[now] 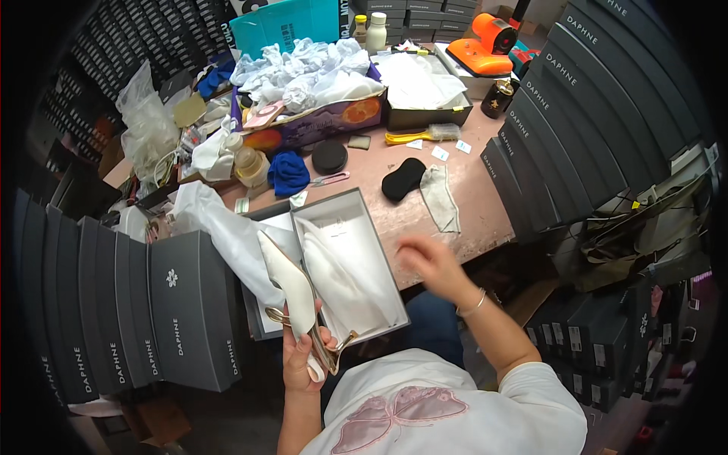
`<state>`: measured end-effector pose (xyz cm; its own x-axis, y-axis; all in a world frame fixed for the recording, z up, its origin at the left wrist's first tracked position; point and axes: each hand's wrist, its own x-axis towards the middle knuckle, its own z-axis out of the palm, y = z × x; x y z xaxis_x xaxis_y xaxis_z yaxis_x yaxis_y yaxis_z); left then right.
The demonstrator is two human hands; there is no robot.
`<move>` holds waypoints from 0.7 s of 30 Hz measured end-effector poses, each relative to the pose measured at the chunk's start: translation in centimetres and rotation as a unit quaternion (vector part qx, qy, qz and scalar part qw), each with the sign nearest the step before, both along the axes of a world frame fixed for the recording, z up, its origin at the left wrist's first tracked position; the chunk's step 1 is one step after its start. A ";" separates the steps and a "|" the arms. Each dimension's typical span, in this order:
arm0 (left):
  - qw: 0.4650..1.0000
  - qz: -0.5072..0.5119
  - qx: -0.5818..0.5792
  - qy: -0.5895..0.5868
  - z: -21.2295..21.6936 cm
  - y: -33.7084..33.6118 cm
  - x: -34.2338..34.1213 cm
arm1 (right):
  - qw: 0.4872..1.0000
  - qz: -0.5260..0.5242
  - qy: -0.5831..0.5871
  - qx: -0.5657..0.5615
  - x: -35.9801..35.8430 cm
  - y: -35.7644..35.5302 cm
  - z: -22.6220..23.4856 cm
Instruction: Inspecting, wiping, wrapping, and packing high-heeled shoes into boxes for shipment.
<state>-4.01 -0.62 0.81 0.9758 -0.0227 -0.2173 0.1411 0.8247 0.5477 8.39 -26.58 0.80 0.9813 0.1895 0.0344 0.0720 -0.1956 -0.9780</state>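
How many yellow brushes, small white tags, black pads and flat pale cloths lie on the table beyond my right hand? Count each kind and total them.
Yellow brush: 1
Small white tags beside it: 3
Black pad: 1
Flat pale cloth beyond your right hand: 1, here
Total: 6

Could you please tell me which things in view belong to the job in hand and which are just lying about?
Seemingly in use:
- shoe, in the left hand
- open box
- white wrapping inside it

Apparently lying about:
- black pad
- pale cloth
- yellow brush
- blue cloth
- orange device
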 end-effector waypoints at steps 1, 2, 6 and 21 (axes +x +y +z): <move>1.000 -0.001 -0.002 -0.017 0.3 -0.2 0.5 | 0.997 -0.072 -0.006 0.035 2.6 -1.8 -1.1; 1.000 -0.008 0.003 -0.009 0.8 -0.5 1.0 | 0.990 -0.129 -0.057 -0.028 5.3 -4.1 -2.5; 0.999 -0.039 -0.014 0.032 0.4 -1.5 2.4 | 0.956 -0.227 -0.088 -0.161 13.9 -8.9 -7.9; 0.996 -0.010 -0.059 0.066 0.7 -2.3 3.7 | 0.985 -0.055 -0.112 0.116 2.6 -5.4 0.2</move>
